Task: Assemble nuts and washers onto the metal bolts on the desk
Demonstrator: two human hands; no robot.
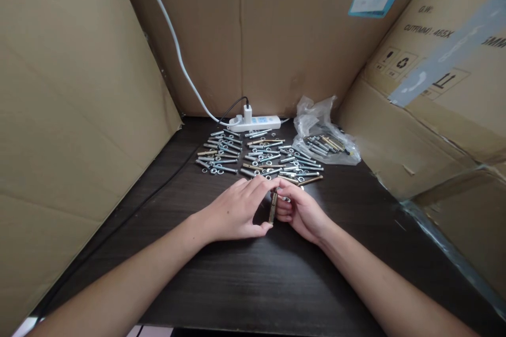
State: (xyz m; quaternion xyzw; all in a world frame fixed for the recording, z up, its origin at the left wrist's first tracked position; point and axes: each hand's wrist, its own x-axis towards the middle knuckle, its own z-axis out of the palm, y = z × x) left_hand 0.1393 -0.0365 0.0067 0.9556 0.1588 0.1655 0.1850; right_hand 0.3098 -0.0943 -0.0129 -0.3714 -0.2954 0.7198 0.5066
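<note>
A brass-coloured expansion bolt (273, 207) stands nearly upright between my two hands, above the dark table. My left hand (237, 209) is closed on it, thumb at the lower end and fingers at the top. From the other side, my right hand (302, 210) pinches near the upper end, with its other fingers curled behind. A small silver ring, a washer or nut (286, 199), shows among the right fingers. Just beyond my hands lie rows of silver and brass bolts, sleeves, nuts and washers (264, 157); my fingers hide the nearest ones.
A clear plastic bag (316, 118) with more bolts and sleeves lies at the back right. Behind the rows sits a white power strip (261, 123) with a plugged-in charger (247, 114). A black cable (158, 188) runs down the left side. Cardboard walls (276, 52) surround the table (253, 284).
</note>
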